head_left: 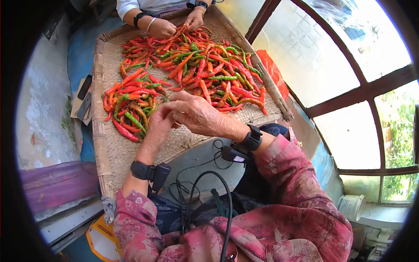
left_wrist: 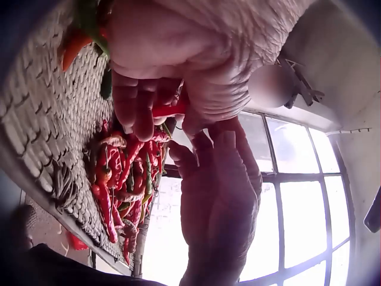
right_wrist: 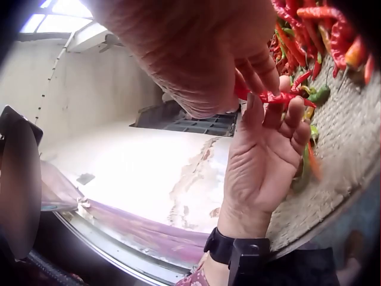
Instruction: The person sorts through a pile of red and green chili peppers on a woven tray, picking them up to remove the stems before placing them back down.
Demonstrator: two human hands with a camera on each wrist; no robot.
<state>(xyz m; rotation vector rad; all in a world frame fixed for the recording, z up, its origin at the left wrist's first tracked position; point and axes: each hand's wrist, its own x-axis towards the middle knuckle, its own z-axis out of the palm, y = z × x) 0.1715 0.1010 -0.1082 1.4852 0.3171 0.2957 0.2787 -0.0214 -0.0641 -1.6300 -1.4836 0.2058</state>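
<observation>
Both hands meet over the near edge of a woven tray (head_left: 115,150). My left hand (head_left: 158,129) holds a red chili pepper (right_wrist: 280,98), its fingers curled round it in the right wrist view. The same pepper shows as a short red piece under the palm in the left wrist view. My right hand (head_left: 198,114) reaches in from the right, its fingertips pinching the pepper's other end, which its own fingers partly hide. A smaller heap of red and green peppers (head_left: 131,102) lies just beyond the left hand, with a larger heap (head_left: 214,70) farther back.
Across the tray, another person's hands (head_left: 163,28) work at the far side of the large heap. Phones (head_left: 84,87) lie left of the tray. A red plastic bag (head_left: 273,72) stands by the windows at right. Black cables (head_left: 209,174) hang below my wrists.
</observation>
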